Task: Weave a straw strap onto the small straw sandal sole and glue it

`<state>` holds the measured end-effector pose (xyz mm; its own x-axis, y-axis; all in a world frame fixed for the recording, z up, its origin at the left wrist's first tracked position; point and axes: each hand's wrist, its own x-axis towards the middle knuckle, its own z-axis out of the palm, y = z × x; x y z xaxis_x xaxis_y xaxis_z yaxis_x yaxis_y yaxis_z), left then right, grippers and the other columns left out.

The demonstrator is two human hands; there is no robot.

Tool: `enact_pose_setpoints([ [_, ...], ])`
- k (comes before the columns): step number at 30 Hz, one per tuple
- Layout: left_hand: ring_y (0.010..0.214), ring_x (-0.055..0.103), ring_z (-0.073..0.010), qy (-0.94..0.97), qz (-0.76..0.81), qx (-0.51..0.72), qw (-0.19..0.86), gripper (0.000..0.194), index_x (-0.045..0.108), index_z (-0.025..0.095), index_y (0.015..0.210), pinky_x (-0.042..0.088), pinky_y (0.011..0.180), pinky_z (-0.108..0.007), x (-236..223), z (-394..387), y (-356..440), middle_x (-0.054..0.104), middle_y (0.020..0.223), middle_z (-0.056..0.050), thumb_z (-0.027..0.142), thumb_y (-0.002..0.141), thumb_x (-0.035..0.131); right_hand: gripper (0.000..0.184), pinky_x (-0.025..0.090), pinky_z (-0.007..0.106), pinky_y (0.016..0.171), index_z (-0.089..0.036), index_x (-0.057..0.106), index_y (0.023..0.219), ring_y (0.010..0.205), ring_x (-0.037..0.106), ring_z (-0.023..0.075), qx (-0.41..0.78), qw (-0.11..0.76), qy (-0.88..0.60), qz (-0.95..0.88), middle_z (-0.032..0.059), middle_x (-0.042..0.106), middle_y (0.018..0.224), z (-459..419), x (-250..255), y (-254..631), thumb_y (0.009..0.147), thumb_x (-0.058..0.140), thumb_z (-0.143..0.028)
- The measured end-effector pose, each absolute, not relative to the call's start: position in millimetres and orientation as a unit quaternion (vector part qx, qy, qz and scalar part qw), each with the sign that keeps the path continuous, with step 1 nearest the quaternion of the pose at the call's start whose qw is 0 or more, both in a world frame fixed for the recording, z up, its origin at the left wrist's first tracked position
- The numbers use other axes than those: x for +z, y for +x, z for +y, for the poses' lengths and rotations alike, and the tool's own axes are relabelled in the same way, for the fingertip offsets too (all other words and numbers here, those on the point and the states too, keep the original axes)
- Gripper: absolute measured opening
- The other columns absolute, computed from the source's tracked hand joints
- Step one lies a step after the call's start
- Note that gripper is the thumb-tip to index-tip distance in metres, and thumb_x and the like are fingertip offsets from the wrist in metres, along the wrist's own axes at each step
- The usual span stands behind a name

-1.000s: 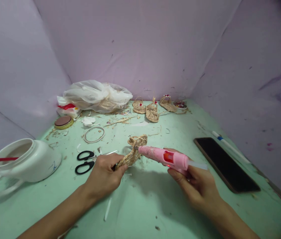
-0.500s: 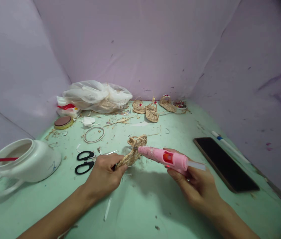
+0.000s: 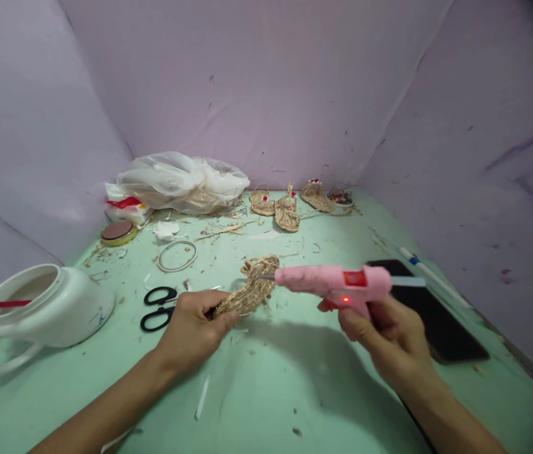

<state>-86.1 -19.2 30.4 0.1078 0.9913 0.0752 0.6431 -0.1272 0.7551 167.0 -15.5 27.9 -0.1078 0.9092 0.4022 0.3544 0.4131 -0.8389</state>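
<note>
Near the middle of the table, my left hand [image 3: 199, 325] is closed round one end of a small woven straw slipper [image 3: 250, 289], which I hold tilted above the surface. My right hand [image 3: 389, 334] grips the handle of a pink hot glue gun [image 3: 326, 282]; a red light glows on its side and a clear glue stick [image 3: 407, 282] juts from its back. The gun's metal nozzle overlaps the slipper's far end in view; whether it touches, I cannot tell. Just left of my left hand lie black-handled scissors [image 3: 159, 309], their blades partly behind the fingers.
Several finished straw slippers [image 3: 287, 217] with red beads rest at the back, beside a bead dish [image 3: 341, 198]. A plastic bag [image 3: 184, 180], a round tin [image 3: 119, 232] and a ring [image 3: 177, 256] lie left; a white pot [image 3: 65, 306] stands nearer. At right are a phone [image 3: 450, 328] and a pen [image 3: 429, 274].
My right hand has drawn the glue gun to the right and turned it more level. In my left hand the slipper has tilted slightly, showing more of its woven face.
</note>
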Motion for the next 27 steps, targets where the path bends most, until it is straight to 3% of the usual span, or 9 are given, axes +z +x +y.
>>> enact_pose_setpoints([
  [5, 0.049, 0.032, -0.0081, 0.638, 0.606, 0.313, 0.357, 0.020, 0.063, 0.011, 0.064, 0.025, 0.043, -0.019, 32, -17, -90, 0.039, 0.051, 0.003, 0.029, 0.068, 0.056, 0.027, 0.038, 0.025, 0.039, -0.016, 0.061, 0.071, 0.040, 0.044, 0.0109, 0.482, 0.565, -0.485, -0.462, 0.0004, 0.055, 0.050, 5, 31, 172, 0.077, 0.055, -0.042],
  [10, 0.050, 0.036, -0.0087, 0.585, 0.600, 0.333, 0.433, 0.021, 0.064, 0.010, 0.068, 0.030, 0.045, -0.020, 29, -14, -93, 0.043, 0.053, 0.002, 0.031, 0.064, 0.059, 0.021, 0.042, 0.022, 0.036, -0.015, 0.064, 0.069, 0.043, 0.053, 0.0119, 0.554, 0.519, -0.568, -0.319, 0.0020, 0.058, 0.054, 20, 21, 171, 0.071, 0.061, -0.035],
  [13, 0.051, 0.038, -0.0088, 0.573, 0.578, 0.332, 0.477, 0.021, 0.062, 0.010, 0.064, 0.031, 0.047, -0.021, 32, -13, -93, 0.044, 0.054, 0.002, 0.031, 0.063, 0.060, 0.014, 0.042, 0.021, 0.039, -0.014, 0.064, 0.067, 0.046, 0.057, 0.0129, 0.552, 0.474, -0.590, -0.350, 0.0022, 0.060, 0.053, 23, 13, 173, 0.067, 0.064, -0.029],
  [16, 0.052, 0.039, -0.0093, 0.569, 0.559, 0.322, 0.509, 0.020, 0.062, 0.009, 0.063, 0.032, 0.049, -0.022, 36, -14, -93, 0.047, 0.054, 0.002, 0.029, 0.061, 0.062, 0.020, 0.034, 0.022, 0.034, -0.016, 0.063, 0.056, 0.037, 0.050, 0.0120, 0.445, 0.400, -0.627, -0.499, 0.0002, 0.057, 0.044, 22, 11, 182, 0.068, 0.063, -0.033],
  [19, 0.051, 0.040, -0.0091, 0.566, 0.544, 0.315, 0.533, 0.019, 0.061, 0.009, 0.061, 0.031, 0.048, -0.021, 39, -13, -93, 0.048, 0.053, 0.002, 0.028, 0.058, 0.064, 0.030, 0.017, 0.022, 0.028, -0.021, 0.061, 0.045, 0.027, 0.036, 0.0101, 0.184, 0.347, -0.676, -0.623, -0.0031, 0.043, 0.029, 17, 17, 191, 0.067, 0.066, -0.040],
  [20, 0.051, 0.040, -0.0089, 0.564, 0.539, 0.311, 0.543, 0.019, 0.061, 0.009, 0.060, 0.030, 0.047, -0.021, 40, -13, -94, 0.048, 0.052, 0.002, 0.028, 0.058, 0.064, 0.028, 0.019, 0.022, 0.028, -0.021, 0.063, 0.047, 0.029, 0.040, 0.0113, 0.115, 0.364, -0.672, -0.635, -0.0023, 0.046, 0.031, 15, 20, 191, 0.067, 0.066, -0.040],
  [22, 0.050, 0.041, -0.0087, 0.559, 0.522, 0.294, 0.573, 0.018, 0.061, 0.009, 0.062, 0.031, 0.047, -0.021, 40, -12, -96, 0.049, 0.052, 0.002, 0.027, 0.058, 0.065, 0.017, 0.038, 0.024, 0.038, -0.021, 0.068, 0.069, 0.049, 0.058, 0.0161, 0.086, 0.427, -0.627, -0.646, 0.0020, 0.065, 0.056, 8, 27, 185, 0.071, 0.064, -0.038],
  [25, 0.051, 0.044, -0.0090, 0.551, 0.488, 0.257, 0.626, 0.017, 0.063, 0.009, 0.065, 0.034, 0.049, -0.021, 38, -10, -101, 0.052, 0.054, 0.001, 0.024, 0.059, 0.065, 0.035, 0.052, 0.032, 0.071, -0.020, 0.060, 0.108, 0.089, 0.064, 0.0206, 0.249, 0.449, -0.506, -0.693, 0.0079, 0.067, 0.103, 0, 34, 162, 0.076, 0.061, -0.033],
  [27, 0.052, 0.046, -0.0094, 0.545, 0.473, 0.246, 0.647, 0.017, 0.063, 0.009, 0.066, 0.035, 0.050, -0.021, 35, -8, -105, 0.054, 0.056, 0.000, 0.024, 0.059, 0.066, 0.036, 0.051, 0.036, 0.079, -0.020, 0.058, 0.110, 0.102, 0.059, 0.0221, 0.336, 0.420, -0.443, -0.718, 0.0094, 0.062, 0.115, -3, 34, 147, 0.075, 0.061, -0.030],
])
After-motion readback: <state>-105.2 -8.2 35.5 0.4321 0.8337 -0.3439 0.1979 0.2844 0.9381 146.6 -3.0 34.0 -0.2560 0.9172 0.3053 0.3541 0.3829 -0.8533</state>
